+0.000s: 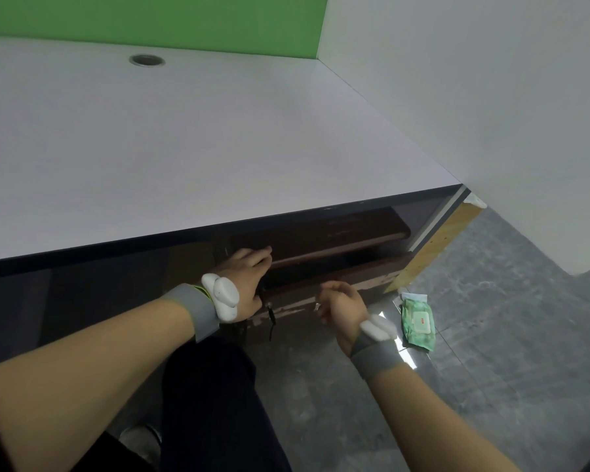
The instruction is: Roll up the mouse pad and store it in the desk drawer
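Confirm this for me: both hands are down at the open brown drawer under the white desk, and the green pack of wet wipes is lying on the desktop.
Wrong in one respect. The head view shows the green pack of wet wipes lying on the grey floor, not on the desktop. The rest holds: left hand and right hand are at the open brown drawer under the white desk.

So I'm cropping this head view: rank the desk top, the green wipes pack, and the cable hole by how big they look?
1. Desk top
2. Wipes pack
3. Cable hole, though it sits farther from the camera, so its true size against the pack is unsure.
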Available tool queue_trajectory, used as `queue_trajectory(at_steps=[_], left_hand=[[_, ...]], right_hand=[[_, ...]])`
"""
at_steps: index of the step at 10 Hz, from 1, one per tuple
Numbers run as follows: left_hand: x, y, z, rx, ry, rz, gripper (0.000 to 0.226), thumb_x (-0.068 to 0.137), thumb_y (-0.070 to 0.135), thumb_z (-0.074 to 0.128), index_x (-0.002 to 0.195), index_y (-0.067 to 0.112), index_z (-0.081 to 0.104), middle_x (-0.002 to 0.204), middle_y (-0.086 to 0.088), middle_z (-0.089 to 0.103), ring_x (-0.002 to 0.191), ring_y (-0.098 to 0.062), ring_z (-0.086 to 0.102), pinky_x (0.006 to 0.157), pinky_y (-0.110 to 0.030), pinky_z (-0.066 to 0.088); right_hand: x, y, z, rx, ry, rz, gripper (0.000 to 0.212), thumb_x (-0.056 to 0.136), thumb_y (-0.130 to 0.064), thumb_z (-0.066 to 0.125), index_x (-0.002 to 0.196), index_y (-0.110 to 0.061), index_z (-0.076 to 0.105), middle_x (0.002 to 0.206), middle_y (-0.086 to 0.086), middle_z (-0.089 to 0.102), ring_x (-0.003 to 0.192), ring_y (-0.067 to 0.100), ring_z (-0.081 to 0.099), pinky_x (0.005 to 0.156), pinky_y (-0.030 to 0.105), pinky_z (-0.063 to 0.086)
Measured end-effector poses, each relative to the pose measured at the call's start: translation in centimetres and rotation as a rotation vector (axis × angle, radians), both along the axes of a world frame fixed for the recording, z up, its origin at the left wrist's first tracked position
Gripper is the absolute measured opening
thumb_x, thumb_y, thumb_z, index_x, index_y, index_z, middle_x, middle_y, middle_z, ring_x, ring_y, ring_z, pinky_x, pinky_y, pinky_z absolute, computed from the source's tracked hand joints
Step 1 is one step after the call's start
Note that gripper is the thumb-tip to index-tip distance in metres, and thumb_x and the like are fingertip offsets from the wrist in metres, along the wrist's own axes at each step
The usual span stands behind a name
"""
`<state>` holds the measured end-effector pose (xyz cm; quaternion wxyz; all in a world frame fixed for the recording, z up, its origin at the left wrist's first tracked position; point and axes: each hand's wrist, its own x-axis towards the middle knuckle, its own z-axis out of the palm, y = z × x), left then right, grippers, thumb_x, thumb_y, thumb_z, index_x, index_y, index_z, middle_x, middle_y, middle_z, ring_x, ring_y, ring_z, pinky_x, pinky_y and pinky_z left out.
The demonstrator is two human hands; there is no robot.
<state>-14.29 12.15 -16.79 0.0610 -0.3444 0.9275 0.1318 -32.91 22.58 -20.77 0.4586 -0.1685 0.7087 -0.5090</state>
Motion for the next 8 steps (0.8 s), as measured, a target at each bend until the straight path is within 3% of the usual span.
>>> queue_trajectory(at_steps=[3,5,6,7,8], left_hand=[[0.0,-0.1,-0.2,-0.021,0.047,0.010,0.074,0.086,0.024,0.054,0.152,0.011,0.023,0.165,0.002,0.009,0.146,-0.024,0.016,0.115,-0.030,0.030],[-0.1,-0.1,-0.3,0.006,0.028,0.018,0.077,0.085,0.024,0.054,0.153,0.010,0.021,0.165,0.000,0.008,0.147,-0.025,0.014,0.116,-0.030,0.026],[-0.2,-0.1,0.0,0.025,-0.020,0.025,0.080,0.085,0.024,0.054,0.154,0.009,0.016,0.165,-0.001,0.003,0.148,-0.025,0.011,0.116,-0.029,0.024],[-0.4,0.4,1.1,0.060,-0.093,0.037,0.082,0.088,0.026,0.054,0.154,0.009,0.009,0.166,-0.004,-0.003,0.150,-0.026,0.005,0.118,-0.030,0.021],[-0.4,1.5,3.5,0.186,-0.159,0.011,0.071,0.093,0.033,0.052,0.152,0.010,0.021,0.162,-0.009,0.020,0.146,-0.029,0.026,0.117,-0.034,0.029]], right_hand=[[-1.1,-4.9,0.6,-0.007,-0.159,-0.117,0.032,0.074,0.010,0.038,0.084,-0.010,0.061,0.048,0.003,0.042,0.034,0.012,0.043,0.040,0.020,0.036],[-2.3,-6.2,0.0,-0.014,-0.224,-0.155,0.023,0.075,0.007,0.039,0.078,-0.009,0.056,0.063,0.006,0.043,0.042,0.015,0.042,0.038,0.019,0.037],[-2.3,-5.5,0.3,0.035,-0.200,-0.045,0.022,0.078,0.001,0.043,0.085,-0.011,0.061,0.086,0.008,0.058,0.049,0.016,0.050,0.040,0.021,0.038],[-1.9,-4.9,2.2,0.111,-0.009,0.195,0.020,0.084,-0.008,0.052,0.096,-0.013,0.068,0.099,0.008,0.068,0.054,0.015,0.064,0.045,0.022,0.042],[-1.6,-4.3,5.9,0.110,0.192,0.458,0.028,0.087,-0.008,0.058,0.113,-0.005,0.065,0.095,0.009,0.072,0.061,0.019,0.068,0.050,0.024,0.052]])
